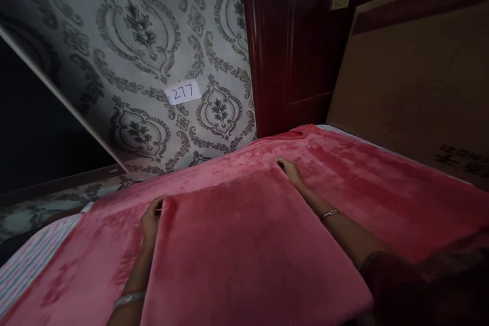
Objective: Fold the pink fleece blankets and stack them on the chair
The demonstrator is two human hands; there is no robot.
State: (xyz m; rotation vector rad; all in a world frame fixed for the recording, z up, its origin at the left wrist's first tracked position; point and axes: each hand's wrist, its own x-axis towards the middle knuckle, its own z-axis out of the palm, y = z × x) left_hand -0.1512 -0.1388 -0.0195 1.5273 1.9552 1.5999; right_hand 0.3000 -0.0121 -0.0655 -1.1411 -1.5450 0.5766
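Note:
A pink plush cloth [244,249] with straight edges hangs toward me, its upper edge held up between my two hands. My left hand [150,220] is closed at its upper left corner, the fingertips partly hidden behind the fabric. At the upper right corner, my right hand [291,170] pinches the edge. Below and around it spreads a larger plush sheet [367,173] of the same pink, covering the bed. Whether the two are one piece I cannot tell.
A striped cloth [42,249] shows at the left edge of the bed. Behind stand a patterned wall [183,25] with a paper label "277" [183,91] and a dark red wooden panel [290,35]. A large cardboard box [416,76] stands along the right side.

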